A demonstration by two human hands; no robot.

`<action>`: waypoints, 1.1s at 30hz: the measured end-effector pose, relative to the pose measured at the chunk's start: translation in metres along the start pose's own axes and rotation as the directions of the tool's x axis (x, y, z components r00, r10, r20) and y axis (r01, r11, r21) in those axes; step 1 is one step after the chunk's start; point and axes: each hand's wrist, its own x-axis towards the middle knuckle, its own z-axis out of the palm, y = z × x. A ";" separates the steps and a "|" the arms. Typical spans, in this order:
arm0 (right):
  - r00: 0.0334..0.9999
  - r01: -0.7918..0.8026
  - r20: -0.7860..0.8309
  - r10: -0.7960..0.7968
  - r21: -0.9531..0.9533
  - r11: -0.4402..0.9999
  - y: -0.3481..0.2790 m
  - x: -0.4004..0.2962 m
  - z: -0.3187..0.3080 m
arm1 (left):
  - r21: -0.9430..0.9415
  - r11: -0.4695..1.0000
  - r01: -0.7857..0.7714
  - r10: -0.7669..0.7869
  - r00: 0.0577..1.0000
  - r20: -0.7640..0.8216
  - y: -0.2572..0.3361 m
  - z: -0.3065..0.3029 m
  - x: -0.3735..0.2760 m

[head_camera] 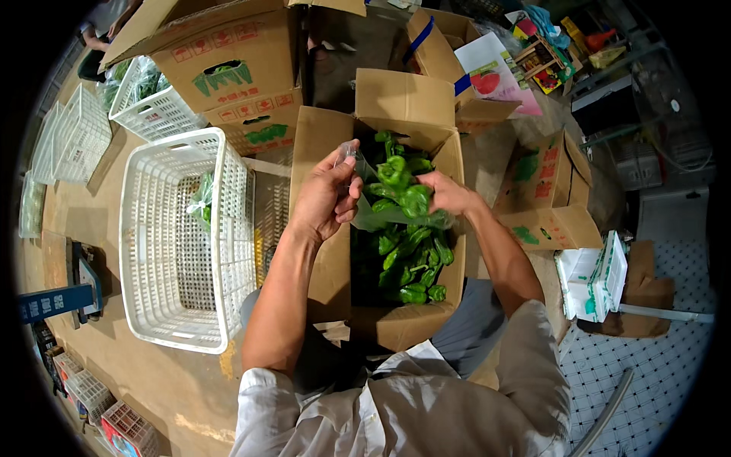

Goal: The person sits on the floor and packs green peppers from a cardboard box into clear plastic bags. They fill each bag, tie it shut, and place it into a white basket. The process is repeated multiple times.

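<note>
My left hand pinches the edge of a clear plastic bag over an open cardboard box. Several green peppers are bunched at the bag's mouth, and my right hand grips some of them from the right side. How many its fingers hold is hidden. Below the bag, more loose green peppers lie inside the box, which stands between my knees with its flaps folded outward.
A white plastic crate at my left holds a tied bag of green produce. Stacked cartons stand ahead. A foam box and another open carton are at right. A person's hand shows at the far left.
</note>
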 end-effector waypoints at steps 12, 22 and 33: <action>0.846 0.155 -0.374 -0.381 -0.511 0.846 -0.035 -0.033 0.074 | -0.003 1.000 -0.016 0.016 1.000 0.008 0.006 0.003 -0.004; 0.981 -0.160 -0.155 0.120 -0.279 0.947 -0.004 0.018 0.025 | 0.023 0.999 0.035 -0.037 0.997 0.075 0.002 0.002 -0.007; 0.828 -0.548 -0.522 0.205 -0.675 0.494 -0.005 -0.014 -0.031 | 0.037 0.999 0.040 -0.043 0.996 0.083 0.001 0.005 0.004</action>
